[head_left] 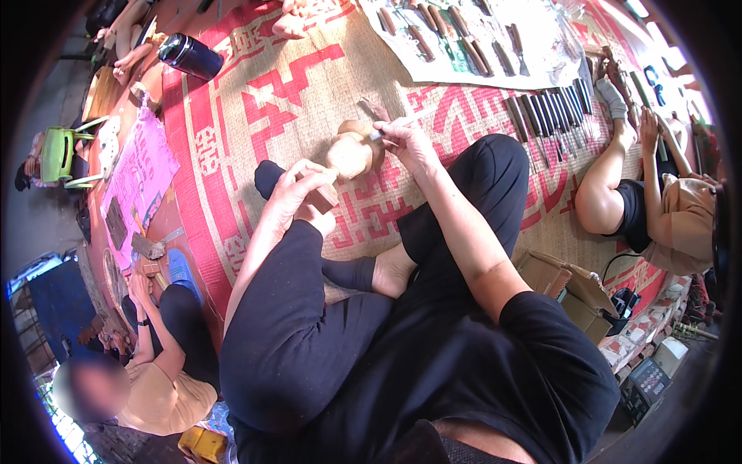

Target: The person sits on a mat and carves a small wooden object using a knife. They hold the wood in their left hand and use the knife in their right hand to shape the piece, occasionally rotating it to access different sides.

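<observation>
Over the mat in front of me is a pale carved wooden piece [349, 157] with rounded, gourd-like bulges and a squared block at its lower end. My left hand [301, 188] is closed around that lower end. My right hand [410, 145] pinches a slim, pale, pen-like stick [417, 117]. Its dark lower end points at the upper bulge of the wood; whether it touches cannot be made out. Just beyond the wooden piece lies a small brownish flat thing [374, 107], too blurred to name.
A woven red and tan mat [294, 85] lies beneath me. Carving tools [553, 112] lie in a row at the right, with several more on a white sheet [433, 71]. A dark jar [190, 56] stands far left, a cardboard box [568, 290] right. Other people sit on both sides.
</observation>
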